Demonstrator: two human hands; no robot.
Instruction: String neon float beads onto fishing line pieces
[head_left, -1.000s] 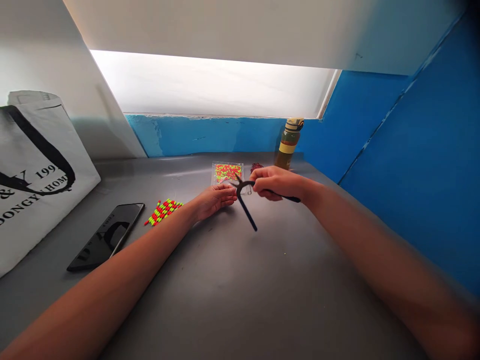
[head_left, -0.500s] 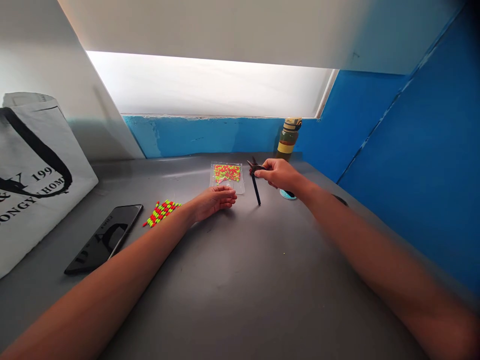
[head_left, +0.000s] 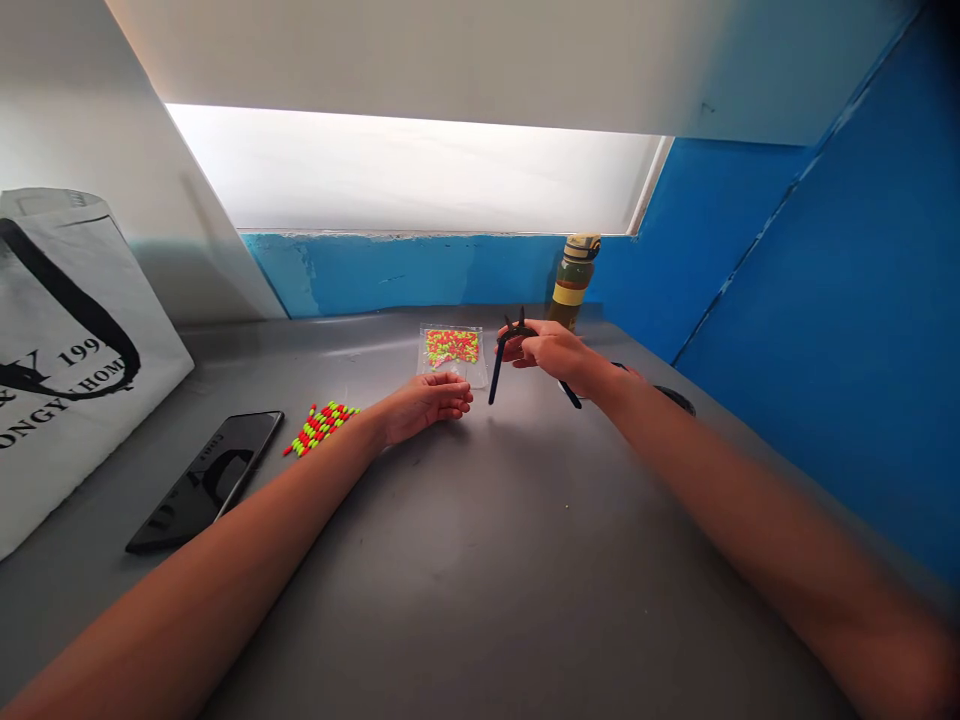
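Note:
My right hand (head_left: 551, 350) grips a pair of black-handled pliers (head_left: 517, 331), jaws pointing up and away, handles spread downward. My left hand (head_left: 431, 405) rests low over the table with thumb and fingertips pinched together. What it pinches, if anything, is too fine to make out. Just behind it lies a clear plastic bag (head_left: 453, 346) of red and yellow-green beads. Near my left forearm a flat woven piece of red and yellow-green beads (head_left: 322, 428) lies on the table, partly covered by the arm.
A black phone (head_left: 206, 480) lies at the left on the grey tabletop (head_left: 480, 560). Beyond it stands a white bag (head_left: 82, 280) with black lettering. At the back right is a bottle (head_left: 572, 285) near the blue wall. A dark round object (head_left: 676, 401) lies behind my right forearm.
In my right hand the pliers have turned, so the jaws now point upward rather than leftward and both handles show spread apart. My left hand has hardly moved.

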